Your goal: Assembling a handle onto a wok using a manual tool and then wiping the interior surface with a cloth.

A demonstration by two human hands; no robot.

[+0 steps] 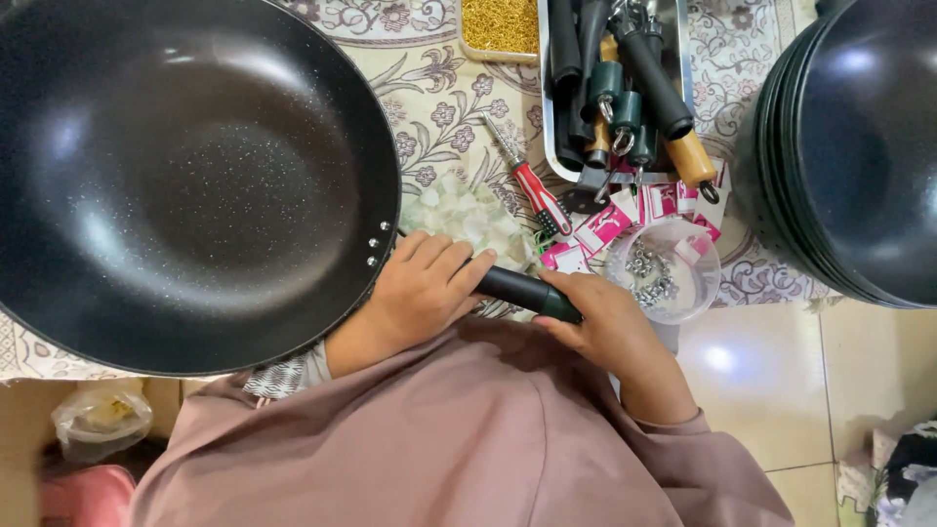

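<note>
Head view, looking straight down at a person's lap and a patterned cloth point(429, 117). A large black wok point(185, 166) fills the left half, its speckled inside facing up and its rim running off the top and left edges. Three small rivets point(372, 243) sit on the rim's right side, and a black handle point(522, 290) sticks out from just past them toward the right.

Just right of the rivets, the left hand point(420, 288) lies over the near end of the handle, fingers curled loosely across it and touching it. The right hand point(600, 312) closes around the handle's far end, thumb and fingers wrapped on it. Both forearms come up from mauve sleeves at the bottom.

Room is tight. A bag of pale pieces point(468, 215) lies just above the left hand, with a red screwdriver point(535, 190) beside it. Pink packets point(625, 220) and a clear tub of small metal parts point(664, 273) sit just above the right hand. Farther up, a metal tray point(549, 137) holds more black handles, next to a box of gold bits point(500, 24). Stacked black woks point(849, 146) fill the right edge. Bare tiled floor point(761, 381) shows at lower right.
</note>
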